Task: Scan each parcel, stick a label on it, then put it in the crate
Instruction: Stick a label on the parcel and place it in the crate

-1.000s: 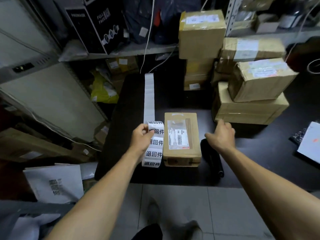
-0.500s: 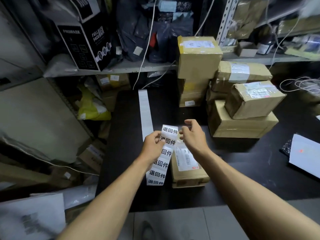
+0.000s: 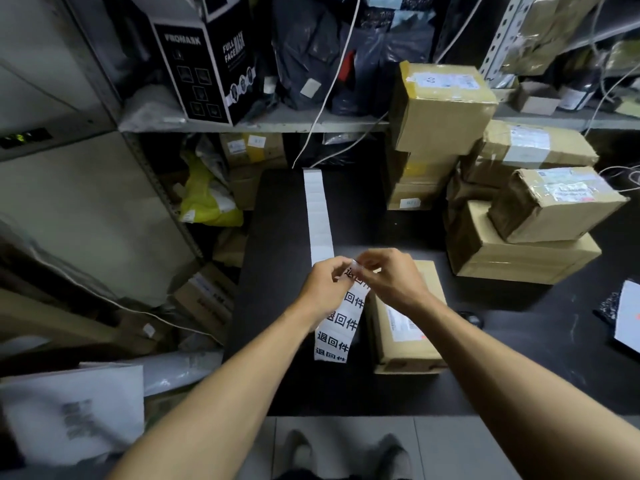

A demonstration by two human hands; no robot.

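Right hand (image 3: 391, 282) has joined left hand (image 3: 323, 289), pinching label strip (image 3: 341, 323) beside parcel (image 3: 408, 327).

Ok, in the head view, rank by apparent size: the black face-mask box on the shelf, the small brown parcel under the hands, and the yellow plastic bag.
1. Black face-mask box, largest.
2. Small brown cardboard parcel, though it sits nearer the camera and the right hand covers part of it, so this is unsure.
3. Yellow plastic bag, smallest, partly hidden.

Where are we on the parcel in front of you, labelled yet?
Not yet. Both hands, left hand and right hand, pinch the top of the label strip, apparently peeling one off. The small parcel on the table shows no new label. Sticking and crating remain; no crate visible.
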